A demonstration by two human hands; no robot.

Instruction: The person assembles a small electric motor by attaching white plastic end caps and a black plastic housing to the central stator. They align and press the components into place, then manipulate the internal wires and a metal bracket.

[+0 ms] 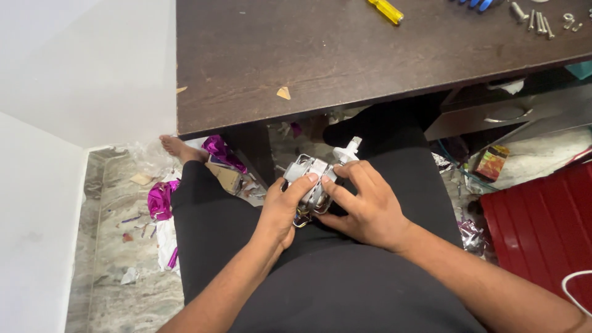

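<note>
A small grey metal motor (pixel 313 176) with a white shaft end (pixel 348 151) rests over my lap, below the table edge. My left hand (pixel 282 209) grips its left side, thumb lying across the metal housing. My right hand (pixel 364 200) holds it from the right, fingers curled over the top and front. Coloured wires peek out under the motor between my palms. Both hands are closed on the same part.
A dark wooden table (pixel 320 55) spans the top, carrying a yellow screwdriver (pixel 386 10), blue-handled tools (pixel 478 4) and several loose screws (pixel 542 21). Pink foil scraps (pixel 161 198) and paper litter the marble floor at left. A red ribbed panel (pixel 542 222) lies at right.
</note>
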